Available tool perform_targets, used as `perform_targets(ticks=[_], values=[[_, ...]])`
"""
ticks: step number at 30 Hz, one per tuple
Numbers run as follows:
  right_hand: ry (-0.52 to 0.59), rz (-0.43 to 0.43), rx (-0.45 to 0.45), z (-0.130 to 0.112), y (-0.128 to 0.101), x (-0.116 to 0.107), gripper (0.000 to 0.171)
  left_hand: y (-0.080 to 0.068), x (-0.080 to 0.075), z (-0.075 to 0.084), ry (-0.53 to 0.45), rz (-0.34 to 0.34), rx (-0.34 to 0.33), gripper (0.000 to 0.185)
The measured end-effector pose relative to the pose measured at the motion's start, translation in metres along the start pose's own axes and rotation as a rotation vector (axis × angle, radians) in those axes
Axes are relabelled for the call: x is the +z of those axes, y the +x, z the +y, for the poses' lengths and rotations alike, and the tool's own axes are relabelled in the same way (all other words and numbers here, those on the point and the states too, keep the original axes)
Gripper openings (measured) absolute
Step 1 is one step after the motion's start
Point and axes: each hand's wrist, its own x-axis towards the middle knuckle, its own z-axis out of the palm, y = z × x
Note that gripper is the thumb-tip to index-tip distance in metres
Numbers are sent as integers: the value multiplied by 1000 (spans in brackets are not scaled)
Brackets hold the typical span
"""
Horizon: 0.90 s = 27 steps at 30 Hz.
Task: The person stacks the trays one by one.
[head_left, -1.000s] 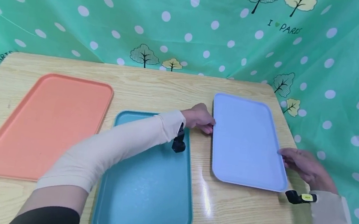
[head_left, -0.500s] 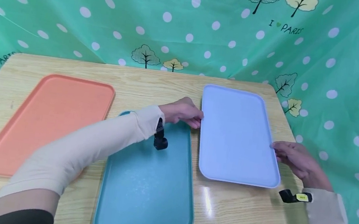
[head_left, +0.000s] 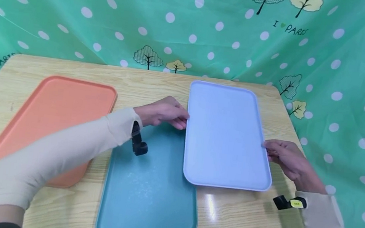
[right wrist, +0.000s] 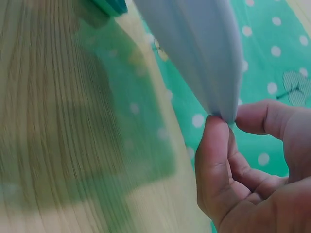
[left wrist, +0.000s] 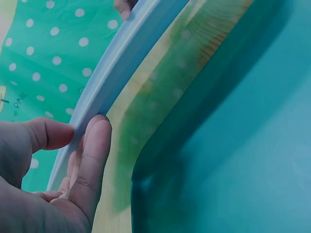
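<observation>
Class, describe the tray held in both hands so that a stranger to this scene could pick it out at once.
On the wooden table in front of the green dotted curtain are three trays. The held one is the pale blue tray, rightmost, gripped by the left hand and the right hand at its long edges. Unlike the orange tray and the teal tray, it is lifted, overlapping the teal one.

Bright, even light fills the head view, and a white glare streak lies on the tabletop (head_left: 209,206) just below the pale blue tray (head_left: 224,135). Shadows are soft and short. The head view bends at its edges. Both wrist views are soft and smeared: the wood grain blurs, and the near fingers (right wrist: 214,165) lack sharp focus.
</observation>
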Motion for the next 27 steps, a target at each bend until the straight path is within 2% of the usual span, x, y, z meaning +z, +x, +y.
perform_targets(ticks=[7, 15, 27], values=[[14, 7, -8, -8, 2, 28, 24, -20, -19, -15, 11, 31, 9, 21], [20, 11, 0, -11, 3, 54, 23, -37, -35, -29, 30, 59, -26, 22], [28, -71, 1, -8, 9, 92, 19, -66, -58, -54, 26, 105, -56, 17]])
